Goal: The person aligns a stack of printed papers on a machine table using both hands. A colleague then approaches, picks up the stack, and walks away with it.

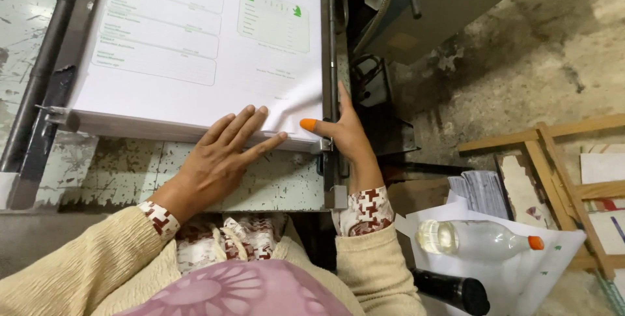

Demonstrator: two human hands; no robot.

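Observation:
A thick stack of white printed sheets [195, 36] with green form boxes lies on a worn metal machine table [130, 172]. My left hand [224, 153] rests flat on the stack's near edge, fingers spread over the lower right corner. My right hand [345, 133] is at the stack's right corner beside a vertical metal guide rail [332, 62]. Its thumb wears an orange rubber tip [308, 124] and presses against the top sheets, which curl up slightly there.
A dark metal bar [45, 62] runs along the table's left side. To the right, on the floor, lie a clear plastic bottle with an orange cap [475, 238], a black cylinder [456, 290], paper bundles [485, 192] and a wooden frame [560, 172].

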